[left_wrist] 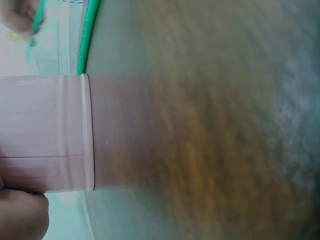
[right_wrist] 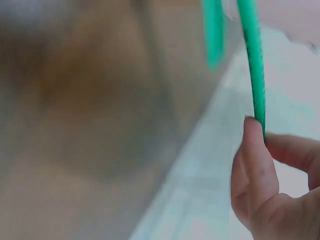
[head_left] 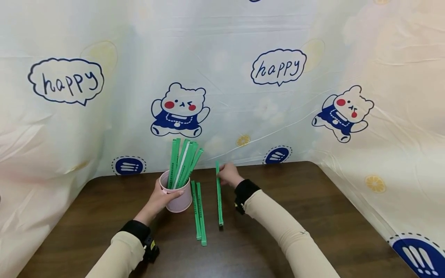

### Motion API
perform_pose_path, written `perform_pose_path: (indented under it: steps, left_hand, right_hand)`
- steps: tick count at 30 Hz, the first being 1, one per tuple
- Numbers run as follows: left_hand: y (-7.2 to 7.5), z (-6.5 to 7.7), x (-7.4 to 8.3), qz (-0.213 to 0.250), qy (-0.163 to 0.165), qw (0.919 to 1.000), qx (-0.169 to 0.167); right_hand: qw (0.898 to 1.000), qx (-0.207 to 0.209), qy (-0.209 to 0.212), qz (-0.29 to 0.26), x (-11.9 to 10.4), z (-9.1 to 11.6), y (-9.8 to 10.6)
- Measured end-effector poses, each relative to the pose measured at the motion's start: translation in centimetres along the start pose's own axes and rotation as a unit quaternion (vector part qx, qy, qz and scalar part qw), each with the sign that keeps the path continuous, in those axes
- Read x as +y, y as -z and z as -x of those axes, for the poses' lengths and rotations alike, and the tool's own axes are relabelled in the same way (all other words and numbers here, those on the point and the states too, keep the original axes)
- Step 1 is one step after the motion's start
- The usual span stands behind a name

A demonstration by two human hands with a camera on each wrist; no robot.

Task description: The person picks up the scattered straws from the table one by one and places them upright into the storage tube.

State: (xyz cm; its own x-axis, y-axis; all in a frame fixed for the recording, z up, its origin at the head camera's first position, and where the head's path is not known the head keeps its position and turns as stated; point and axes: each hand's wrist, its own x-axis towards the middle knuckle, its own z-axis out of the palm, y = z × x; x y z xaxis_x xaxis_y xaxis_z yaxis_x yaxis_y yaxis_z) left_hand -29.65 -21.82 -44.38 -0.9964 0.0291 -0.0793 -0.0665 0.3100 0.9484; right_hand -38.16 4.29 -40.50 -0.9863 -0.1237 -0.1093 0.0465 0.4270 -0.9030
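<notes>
My left hand [head_left: 161,200] grips a pale pink cup [head_left: 179,203] from its left side, thumb across the front. Several slim green sticks [head_left: 183,166] with dark print stand in the cup, leaning to the right. My right hand [head_left: 229,174] pinches another green stick [head_left: 219,200] near its far end, right of the cup. Thumb and finger close on that stick in the right wrist view [right_wrist: 258,85]. Two more green sticks [head_left: 199,216] lie side by side on the table between the cup and the held one. The left wrist view shows the cup's wall [left_wrist: 45,125] close up.
The dark wood table [head_left: 278,224] ends at the back against a pale hanging sheet [head_left: 229,108] printed with bears and lettering. Black wrist cameras sit on both wrists, the left one [head_left: 150,245] close above the table.
</notes>
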Motion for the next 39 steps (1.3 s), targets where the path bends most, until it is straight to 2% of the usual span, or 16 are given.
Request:
perform_pose_path:
  steps: [3, 6, 8, 13, 17, 23, 27, 33, 39]
  left_hand:
    - [0.2, -0.1, 0.0, -0.004, -0.001, 1.0, -0.001]
    - [0.4, -0.1, 0.3, -0.007, 0.003, 1.0, -0.001]
    - [0.5, -0.1, 0.4, -0.009, 0.005, 0.9999, -0.001]
    - [0.6, -0.1, 0.1, -0.013, -0.003, 0.9999, 0.002]
    - [0.5, 0.0, 0.1, -0.015, -0.015, 0.9997, 0.013]
    - [0.5, 0.1, 0.3, -0.011, -0.004, 0.9999, 0.006]
    - [0.5, 0.1, 0.3, -0.014, 0.001, 0.9999, 0.003]
    - [0.2, 0.1, -0.2, -0.003, 0.005, 1.0, 0.001]
    - [0.1, 0.0, 0.0, 0.004, -0.001, 1.0, 0.002]
  right_hand:
    - [0.998, 0.035, 0.03, -0.04, -1.7, 0.1, 2.0]
    - [0.992, 0.062, 0.069, -0.089, -3.7, 0.5, 3.6]
    - [0.986, 0.077, 0.105, -0.101, -5.1, 0.9, 4.5]
    - [0.972, 0.104, 0.18, -0.112, -8.9, 2.0, 5.8]
    - [0.961, 0.104, 0.212, -0.146, -11.3, 3.0, 5.9]
    - [0.941, 0.11, 0.238, -0.216, -13.1, 4.1, 4.0]
    - [0.936, 0.102, 0.257, -0.218, -12.6, 4.5, 1.4]
    - [0.944, 0.077, 0.273, -0.167, -10.6, 4.9, -2.2]
    - [0.955, 0.053, 0.258, -0.133, -8.4, 5.0, -4.5]
